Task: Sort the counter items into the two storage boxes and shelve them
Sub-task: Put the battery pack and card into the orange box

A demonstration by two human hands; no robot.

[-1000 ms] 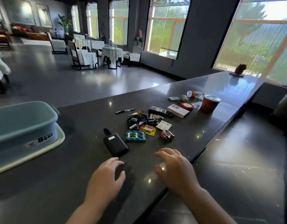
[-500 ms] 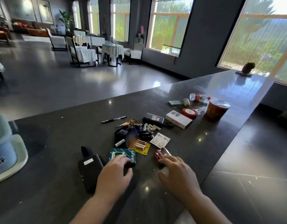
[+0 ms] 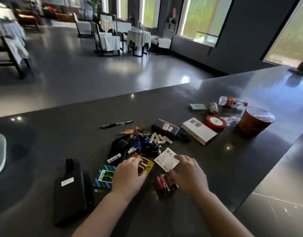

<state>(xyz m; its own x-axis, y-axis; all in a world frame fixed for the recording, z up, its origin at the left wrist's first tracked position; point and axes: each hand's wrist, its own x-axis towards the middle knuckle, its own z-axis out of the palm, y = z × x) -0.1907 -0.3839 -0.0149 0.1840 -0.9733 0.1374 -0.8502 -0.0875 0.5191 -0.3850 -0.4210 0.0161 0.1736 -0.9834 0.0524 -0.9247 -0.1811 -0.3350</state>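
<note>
Two hands work the bench [image 3: 65,134]: our left hand [image 3: 128,177] rests fingers on the yellow battery card [image 3: 147,166] (light, stiff; lift by its edge); right hand [image 3: 190,173] presses the paper slip [image 3: 166,159], fingers relaxed.

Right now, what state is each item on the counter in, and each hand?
Left hand: fingers resting on the yellow battery pack.
Right hand: fingertips on the white card.
Red battery pack: lying flat, partly under the right hand.
Pen: capped, lying flat.
Water bottle: on its side, cap on.
Cup: upright, sealed with film.
Loose batteries: scattered, unpacked.
Black pouch: lying flat.
</note>
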